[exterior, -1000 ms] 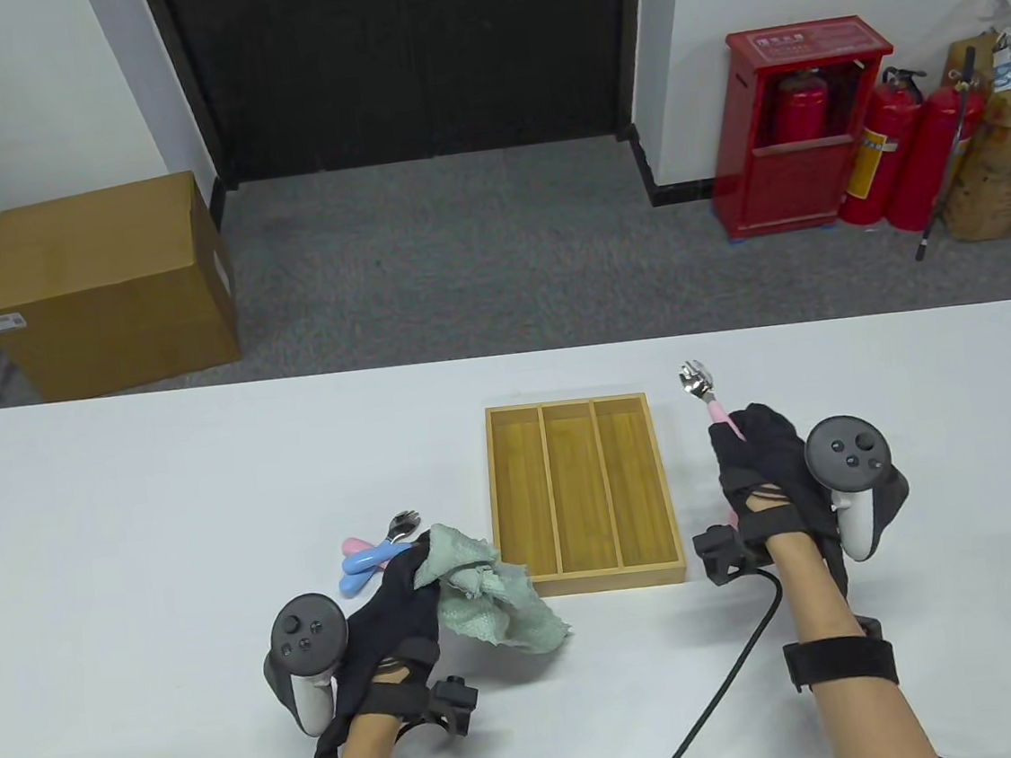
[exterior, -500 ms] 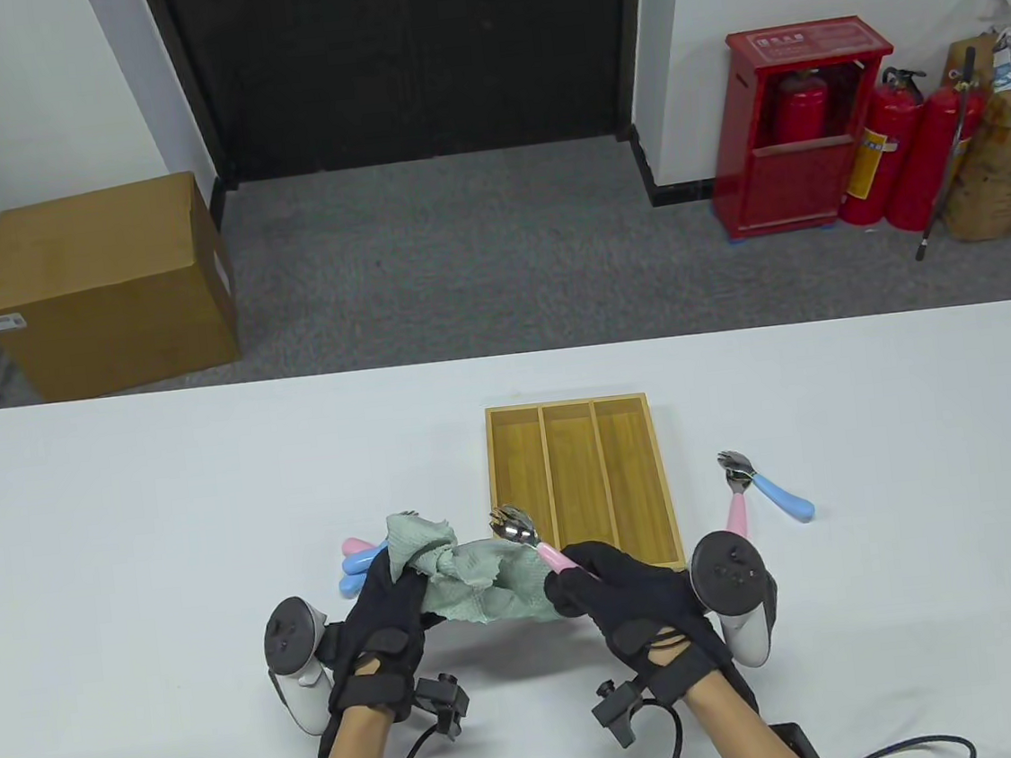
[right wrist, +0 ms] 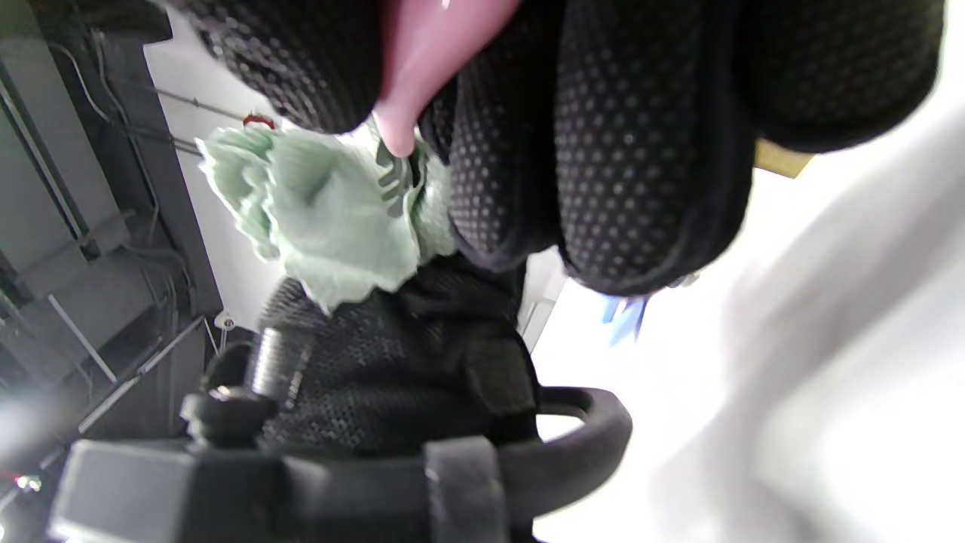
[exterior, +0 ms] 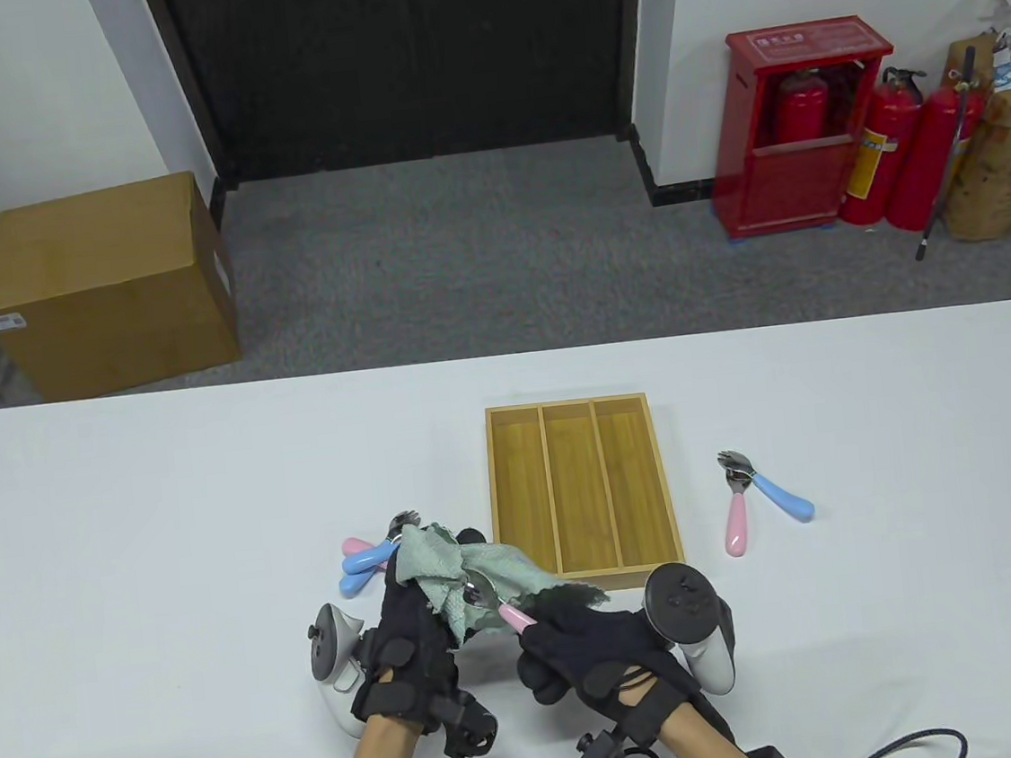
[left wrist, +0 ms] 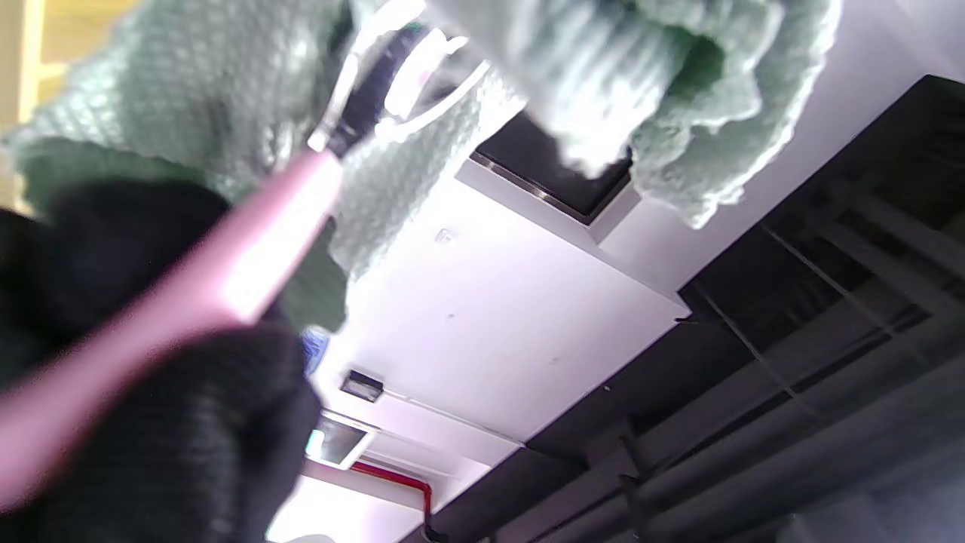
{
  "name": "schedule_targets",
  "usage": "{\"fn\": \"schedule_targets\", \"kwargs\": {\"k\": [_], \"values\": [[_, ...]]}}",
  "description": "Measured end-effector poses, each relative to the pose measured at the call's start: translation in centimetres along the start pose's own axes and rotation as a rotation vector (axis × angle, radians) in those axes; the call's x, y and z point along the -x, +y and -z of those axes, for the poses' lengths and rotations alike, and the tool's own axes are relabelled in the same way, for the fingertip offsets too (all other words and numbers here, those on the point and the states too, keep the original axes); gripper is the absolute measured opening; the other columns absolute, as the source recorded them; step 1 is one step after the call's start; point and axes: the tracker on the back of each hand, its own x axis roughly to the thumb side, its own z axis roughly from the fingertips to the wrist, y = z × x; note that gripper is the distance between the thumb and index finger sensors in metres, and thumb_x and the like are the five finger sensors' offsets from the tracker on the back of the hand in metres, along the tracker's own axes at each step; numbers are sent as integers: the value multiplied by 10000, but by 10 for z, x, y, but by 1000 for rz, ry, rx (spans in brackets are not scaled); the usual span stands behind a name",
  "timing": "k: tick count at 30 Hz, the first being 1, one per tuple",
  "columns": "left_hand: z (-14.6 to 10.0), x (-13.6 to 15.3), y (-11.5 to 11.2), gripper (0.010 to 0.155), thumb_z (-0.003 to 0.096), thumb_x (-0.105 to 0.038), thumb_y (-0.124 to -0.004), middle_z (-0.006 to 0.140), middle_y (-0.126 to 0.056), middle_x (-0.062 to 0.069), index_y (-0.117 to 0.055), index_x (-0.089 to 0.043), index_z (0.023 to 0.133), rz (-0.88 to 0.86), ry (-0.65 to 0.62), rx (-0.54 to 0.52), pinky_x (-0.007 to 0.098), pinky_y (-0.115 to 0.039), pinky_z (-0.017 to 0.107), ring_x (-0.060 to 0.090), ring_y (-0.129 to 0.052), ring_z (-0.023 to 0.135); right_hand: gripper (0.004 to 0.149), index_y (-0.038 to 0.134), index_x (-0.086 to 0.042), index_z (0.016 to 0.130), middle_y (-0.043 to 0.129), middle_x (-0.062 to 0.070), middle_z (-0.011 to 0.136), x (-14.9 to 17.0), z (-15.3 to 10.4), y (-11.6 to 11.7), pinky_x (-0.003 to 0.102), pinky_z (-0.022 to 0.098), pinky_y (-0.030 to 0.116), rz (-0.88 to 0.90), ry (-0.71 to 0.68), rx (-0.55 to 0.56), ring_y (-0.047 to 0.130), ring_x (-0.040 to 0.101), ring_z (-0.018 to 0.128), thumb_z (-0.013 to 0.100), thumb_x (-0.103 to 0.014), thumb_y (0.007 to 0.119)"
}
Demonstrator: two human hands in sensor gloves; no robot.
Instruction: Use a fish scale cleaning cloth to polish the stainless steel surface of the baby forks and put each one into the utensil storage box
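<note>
The pink fork [exterior: 504, 609] is gripped by its handle in the right hand [exterior: 588, 650]; its steel head is buried in the cloth [exterior: 467, 573] bunched in the left hand [exterior: 406, 633]. If too little handle is held, the fork could be twisted loose during rubbing.

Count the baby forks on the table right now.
5 visible: one pink fork in the right hand, pink and blue right of the box, two left by the cloth: blue, pink. More may be hidden underneath.
</note>
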Motion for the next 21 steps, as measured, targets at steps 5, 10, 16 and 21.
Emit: {"fn": "schedule_targets", "kwargs": {"k": [5, 10, 16, 21], "values": [[3, -2, -4, 502, 603, -554, -671, 1196, -458, 78, -577, -320, 1036, 15, -33, 109, 543, -725, 699, 338, -724, 1059, 447, 852, -115, 760, 1025, 152, 474, -1, 2, -5, 560, 295, 804, -43, -27, 44, 1014, 312, 280, 431, -410, 782], [4, -11, -10, 554, 552, -374, -817, 1114, -640, 73, -566, -306, 1041, 280, -52, 65, 446, -835, 635, 310, -878, 936, 447, 851, -108, 759, 997, 170, 492, -5, -1, -9, 589, 326, 768, -122, -76, 69, 980, 339, 310, 409, -380, 794], [7, -28, -13, 599, 501, -192, -855, 1025, -769, 96, -632, -252, 1054, 587, 0, 188, 424, -901, 518, 330, -985, 768, 444, 864, -109, 748, 980, 192, 509, -13, -3, -14, 621, 356, 735, -292, -144, 61, 953, 373, 339, 375, -343, 810], [6, -33, -28, 524, 467, -196, -860, 914, -875, 93, -754, -232, 979, 964, 7, 260, 434, -907, 440, 289, -1051, 604, 428, 886, -138, 729, 972, 192, 532, -18, -4, -17, 640, 383, 712, -516, -198, 45, 933, 391, 369, 349, -323, 818]]}}
